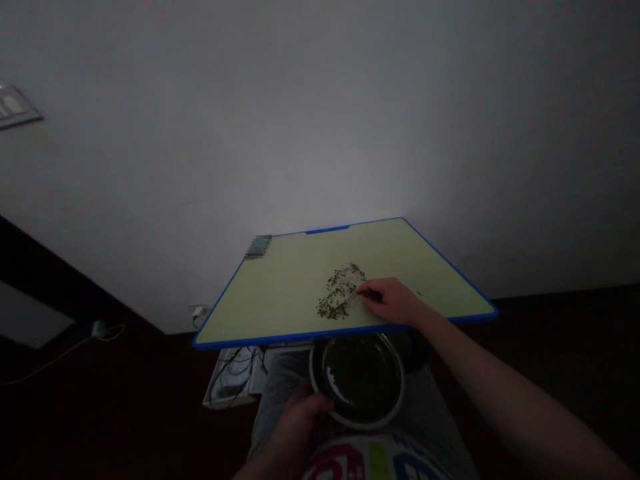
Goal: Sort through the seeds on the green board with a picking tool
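My right hand (393,300) rests over the yellow-green tabletop (280,287), its thumb and fingers closed together beside a spread of small dark brown grains (334,310). Whether it pinches anything is too dark to see. Some of the grains lie on a pale patch toward the back. Below the near edge, my left hand (303,407) grips the left side of a round metal bowl (397,400) on my lap, thumb over the rim. Dark contents (363,373) fill the bowl, too dim to make out.
The table has a blue rim and stands against a white wall (320,120). A blurred-out item (259,247) lies at its back left corner. Below on the left is a white box (230,380) with cables. A charger (200,311) is plugged in at the wall.
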Tool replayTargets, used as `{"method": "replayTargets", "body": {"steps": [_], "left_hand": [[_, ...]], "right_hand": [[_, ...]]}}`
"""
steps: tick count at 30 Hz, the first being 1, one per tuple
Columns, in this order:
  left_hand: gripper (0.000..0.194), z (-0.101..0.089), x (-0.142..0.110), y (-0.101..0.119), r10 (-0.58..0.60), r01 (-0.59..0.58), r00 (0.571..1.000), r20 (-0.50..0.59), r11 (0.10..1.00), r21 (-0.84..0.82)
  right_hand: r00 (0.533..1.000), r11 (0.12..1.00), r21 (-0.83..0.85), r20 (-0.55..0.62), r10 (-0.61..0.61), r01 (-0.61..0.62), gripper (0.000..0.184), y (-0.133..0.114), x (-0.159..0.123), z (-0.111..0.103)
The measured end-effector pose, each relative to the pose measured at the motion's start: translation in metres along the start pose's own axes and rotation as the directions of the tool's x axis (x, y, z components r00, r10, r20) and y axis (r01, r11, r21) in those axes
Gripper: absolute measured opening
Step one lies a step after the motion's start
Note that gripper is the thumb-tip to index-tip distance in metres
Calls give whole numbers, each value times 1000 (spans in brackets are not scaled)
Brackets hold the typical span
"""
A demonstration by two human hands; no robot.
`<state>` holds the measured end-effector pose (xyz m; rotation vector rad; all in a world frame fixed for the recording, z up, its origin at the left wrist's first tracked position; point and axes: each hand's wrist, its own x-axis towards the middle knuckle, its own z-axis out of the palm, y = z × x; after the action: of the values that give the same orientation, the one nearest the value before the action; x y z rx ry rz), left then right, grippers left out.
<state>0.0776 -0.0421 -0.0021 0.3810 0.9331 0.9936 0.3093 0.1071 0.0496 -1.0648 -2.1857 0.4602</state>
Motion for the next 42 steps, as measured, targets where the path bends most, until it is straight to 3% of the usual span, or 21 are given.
{"method": "replayTargets", "body": {"steps": [12,22,28,42], "left_hand": [[63,-8,4,-3,-7,6,1000,18,1000,24],[66,0,-1,0,2,-2,999,35,1000,-9],[63,-1,-1,0,5,-4,1000,-12,1000,21],[62,-1,1,2,3,-4,1000,29,999,38]], "right_hand": [[999,999,20,21,-40,40,22,-1,-2,-1],[1000,999,-38,-4,-19,19,24,-1,1,0],[999,999,-16,25,-45,46,25,-1,1,0],[997,998,-5,55,-62,63,27,2,1,1]]}}
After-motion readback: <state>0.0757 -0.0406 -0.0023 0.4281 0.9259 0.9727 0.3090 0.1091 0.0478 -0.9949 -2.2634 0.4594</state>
